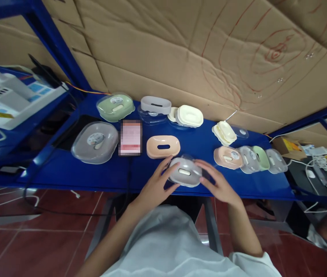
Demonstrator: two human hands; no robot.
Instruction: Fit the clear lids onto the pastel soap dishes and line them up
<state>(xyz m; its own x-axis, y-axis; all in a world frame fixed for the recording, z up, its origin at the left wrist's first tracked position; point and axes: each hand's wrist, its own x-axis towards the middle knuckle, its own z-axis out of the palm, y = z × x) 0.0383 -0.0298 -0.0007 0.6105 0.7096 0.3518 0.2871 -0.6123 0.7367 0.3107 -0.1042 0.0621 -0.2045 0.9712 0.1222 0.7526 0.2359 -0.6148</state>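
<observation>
Between my hands, near the front edge of the blue table, is a grey oval box (pixel 185 172) with a cream slot piece in its middle and a clear rim around it. My left hand (pixel 158 184) grips its left side, thumb below and fingers above. On the right side, my right hand (pixel 215 181) holds it the same way. Just behind and to the left lies a peach oval piece (pixel 151 147) with an oval hole. Cream pieces (pixel 190 115) stand farther back. To the right sits a peach box under a clear cover (pixel 228 157).
At the left are a large grey box with a clear lid (pixel 95 142), a green covered box (pixel 115 107) and a blurred pink screen (pixel 130 137). More grey and green boxes (pixel 249 159) line the right. Cables and a power strip (pixel 10 96) lie at the far left.
</observation>
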